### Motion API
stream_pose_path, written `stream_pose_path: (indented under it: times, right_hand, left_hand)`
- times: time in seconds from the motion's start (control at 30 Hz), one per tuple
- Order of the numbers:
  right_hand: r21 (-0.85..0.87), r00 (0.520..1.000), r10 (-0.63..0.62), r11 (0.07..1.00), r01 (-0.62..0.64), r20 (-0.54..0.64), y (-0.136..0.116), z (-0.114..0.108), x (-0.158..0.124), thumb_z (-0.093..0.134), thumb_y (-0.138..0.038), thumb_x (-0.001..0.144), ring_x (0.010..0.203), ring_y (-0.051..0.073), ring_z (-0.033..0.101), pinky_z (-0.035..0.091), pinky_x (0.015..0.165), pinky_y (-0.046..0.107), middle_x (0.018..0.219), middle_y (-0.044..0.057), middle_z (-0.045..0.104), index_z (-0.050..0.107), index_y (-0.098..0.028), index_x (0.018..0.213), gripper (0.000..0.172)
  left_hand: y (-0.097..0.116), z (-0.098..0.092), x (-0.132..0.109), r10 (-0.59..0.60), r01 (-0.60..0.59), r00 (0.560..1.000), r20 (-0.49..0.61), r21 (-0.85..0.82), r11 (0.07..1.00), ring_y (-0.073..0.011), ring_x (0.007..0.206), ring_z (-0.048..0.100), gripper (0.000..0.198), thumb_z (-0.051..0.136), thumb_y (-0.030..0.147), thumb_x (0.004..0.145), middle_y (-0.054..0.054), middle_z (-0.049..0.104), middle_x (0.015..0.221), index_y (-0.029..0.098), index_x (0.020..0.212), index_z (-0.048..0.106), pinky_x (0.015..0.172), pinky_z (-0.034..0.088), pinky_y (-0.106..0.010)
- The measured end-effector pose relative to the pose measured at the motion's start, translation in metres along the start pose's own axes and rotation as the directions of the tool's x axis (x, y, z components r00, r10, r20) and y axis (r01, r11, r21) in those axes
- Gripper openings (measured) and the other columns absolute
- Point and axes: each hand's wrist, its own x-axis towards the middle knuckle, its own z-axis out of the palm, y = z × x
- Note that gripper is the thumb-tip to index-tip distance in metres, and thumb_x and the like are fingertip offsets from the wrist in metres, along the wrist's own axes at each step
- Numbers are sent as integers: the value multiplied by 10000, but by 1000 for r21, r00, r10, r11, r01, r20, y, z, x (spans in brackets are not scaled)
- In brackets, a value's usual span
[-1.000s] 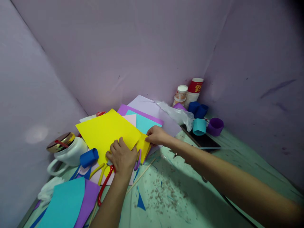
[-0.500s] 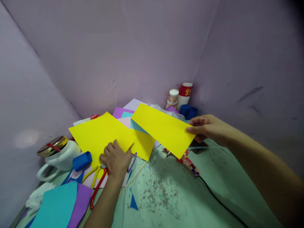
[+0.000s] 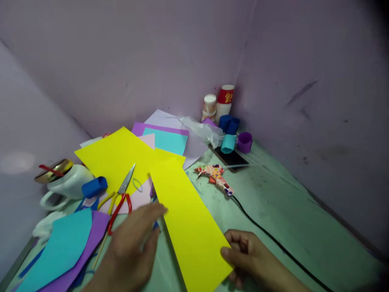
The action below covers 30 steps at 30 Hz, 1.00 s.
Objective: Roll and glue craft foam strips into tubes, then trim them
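Note:
A long yellow paper strip (image 3: 190, 215) slants down toward me, pinched near its lower right edge between the thumb and fingers of my right hand (image 3: 247, 259). My left hand (image 3: 130, 247) is beside the strip's left edge, thumb and fingers apart, holding nothing; its fingertips come close to the edge, though I cannot tell whether they touch. Beyond it, scissors (image 3: 120, 198) with red and yellow handles lie on a larger yellow sheet (image 3: 115, 156), and a small thin loop (image 3: 137, 185) rests beside the blades.
Left are a white mug (image 3: 71, 182), a blue paper roll (image 3: 95, 186) and cut turquoise paper (image 3: 60, 247). A patterned glue gun (image 3: 214, 174) with a black cord lies right of the strip. Behind it are a phone (image 3: 238, 160), a purple ring (image 3: 244, 142) and stacked paper cups (image 3: 225, 97).
My right hand has brought the yellow strip down and closer, turning it lengthwise toward me. My left hand has left the larger sheet and scissors and moved nearer. The view has shifted right.

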Motion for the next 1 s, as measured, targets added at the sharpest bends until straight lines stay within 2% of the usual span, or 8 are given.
stream_pose_path:
  times: [0.07,0.2,0.33,0.47,0.57,0.77,0.87,1.0]
  right_hand:
    - [-21,999,33,999,-33,-2,6,3,-4,743,-499,585,355,78,534,420,378,171,453,-10,609,507,-156,667,424]
    - [-29,997,76,997,-76,-3,2,4,-4,747,-544,532,331,82,527,404,347,170,422,-29,587,475,-172,644,475]
    - [-17,997,74,997,-74,-16,0,4,-2,737,-584,507,323,91,534,407,336,176,411,-25,582,461,-176,627,507]
    - [10,997,72,997,-71,-17,3,3,-3,729,-576,529,315,90,530,400,329,172,393,-25,578,444,-180,606,494]
    - [25,998,51,998,-50,-27,4,1,-4,727,-547,562,312,88,525,410,335,176,393,-30,578,456,-176,612,463]
    - [32,999,32,999,-32,-2,2,3,-4,680,-597,610,321,87,528,405,326,174,440,-4,604,511,-154,626,474]
    - [71,999,-11,997,8,35,2,3,-3,556,-648,709,355,103,557,422,327,188,524,34,639,571,-127,710,521]
    - [94,990,-140,986,137,22,7,0,-5,572,-540,743,411,117,587,458,344,220,714,30,657,538,-158,922,423]
  left_hand:
    - [20,10,-29,79,-72,993,87,-84,994,-199,1038,607,390,511,99,791,-71,650,1121,254,1148,524,846,527,-315]
    - [39,40,-59,35,-23,993,113,-101,995,-233,1104,561,358,481,35,772,-122,622,1149,198,1081,558,912,501,-390]
    - [37,52,-60,56,-44,991,121,-95,994,-262,1175,487,386,492,35,756,-154,566,1210,164,1117,540,952,467,-439]
    - [39,44,-57,46,-13,968,247,-136,991,-279,1268,375,491,475,28,720,-154,474,1313,175,1188,485,999,412,-496]
    - [43,40,-54,62,-19,960,273,-157,987,-303,1257,388,506,493,64,702,-168,476,1317,170,1197,477,988,408,-531]
    - [41,47,-54,146,-112,982,120,-250,962,-274,1194,488,528,466,43,716,-126,559,1277,229,1208,522,957,445,-496]
    - [39,50,-55,40,-35,999,9,-341,940,-213,1070,594,461,449,31,776,-81,665,1128,249,1163,575,921,492,-410]
    - [41,49,-51,-209,202,977,35,-451,869,-180,948,650,257,488,119,845,-47,721,973,227,1003,659,863,523,-343]
